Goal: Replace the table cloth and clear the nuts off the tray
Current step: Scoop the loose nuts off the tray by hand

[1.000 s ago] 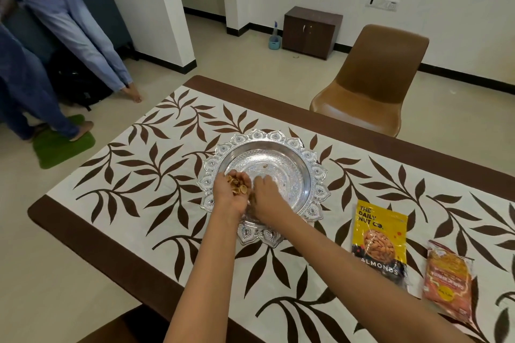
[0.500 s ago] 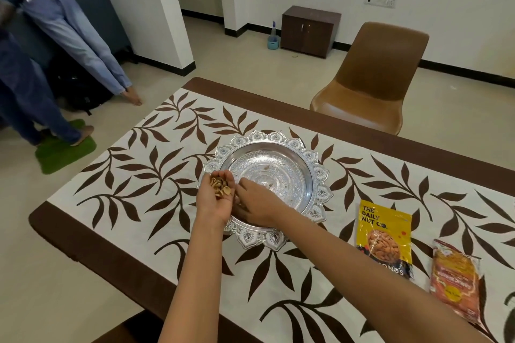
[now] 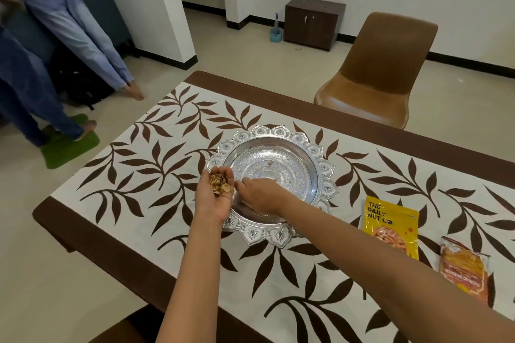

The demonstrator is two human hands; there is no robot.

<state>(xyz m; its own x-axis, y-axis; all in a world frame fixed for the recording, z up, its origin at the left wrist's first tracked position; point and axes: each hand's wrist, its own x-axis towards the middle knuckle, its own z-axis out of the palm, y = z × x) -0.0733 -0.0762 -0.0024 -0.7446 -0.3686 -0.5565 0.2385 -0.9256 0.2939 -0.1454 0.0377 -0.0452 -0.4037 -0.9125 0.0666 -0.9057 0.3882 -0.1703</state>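
Observation:
An ornate silver tray [image 3: 289, 144] sits on a white table cloth [image 3: 145, 175] printed with brown leaves. My left hand [image 3: 214, 197] is cupped palm-up at the tray's left rim, holding a small heap of nut shells [image 3: 219, 184]. My right hand [image 3: 259, 193] reaches into the tray's near-left part, fingers pinched low against the metal; what it holds is hidden. A few tiny bits [image 3: 269, 163] lie on the tray's floor.
A yellow almond packet [image 3: 390, 225] and an orange snack packet [image 3: 464, 273] lie on the cloth to the right. A brown chair [image 3: 381, 75] stands behind the table. Two people's legs [image 3: 69, 36] and a green mat [image 3: 69, 144] are at the left.
My left hand with the shells has drawn slightly left to the tray's rim. My right hand has kept picking in the tray's near-left part.

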